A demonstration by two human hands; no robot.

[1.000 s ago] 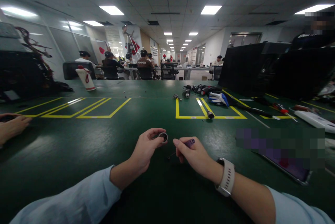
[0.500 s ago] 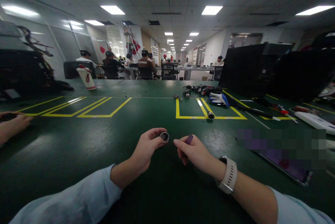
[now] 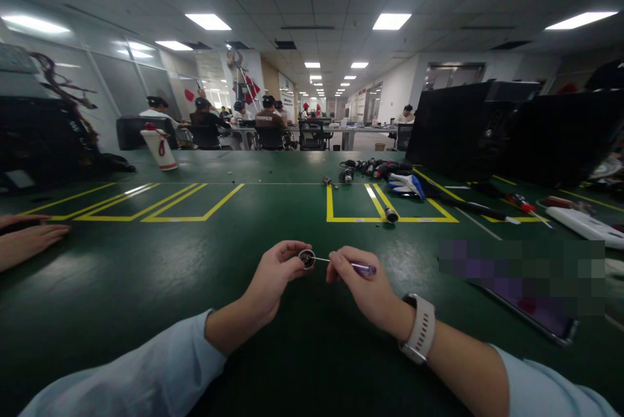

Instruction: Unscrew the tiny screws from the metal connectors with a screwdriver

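My left hand (image 3: 275, 277) pinches a small round metal ring-shaped part (image 3: 306, 258) just above the green table (image 3: 146, 274). My right hand (image 3: 358, 287), with a white watch on its wrist, grips a small purple-handled screwdriver (image 3: 358, 267). The screwdriver lies level, and its thin shaft points left with the tip at the ring part. Both hands are close together at the table's middle, near me.
Another person's hand (image 3: 29, 238) rests at the left edge. Yellow tape boxes mark the table; a metal cylinder (image 3: 391, 214), gloves (image 3: 407, 184) and several tools (image 3: 370, 167) lie beyond. A red screwdriver (image 3: 524, 201), a white bar (image 3: 582, 223) and black monitors (image 3: 468, 128) stand right. A white bottle (image 3: 158, 147) is far left.
My right hand has turned the screwdriver from pointing down toward the table to level, and brought its tip to the ring in my left hand. The other person's fingers have stretched out.
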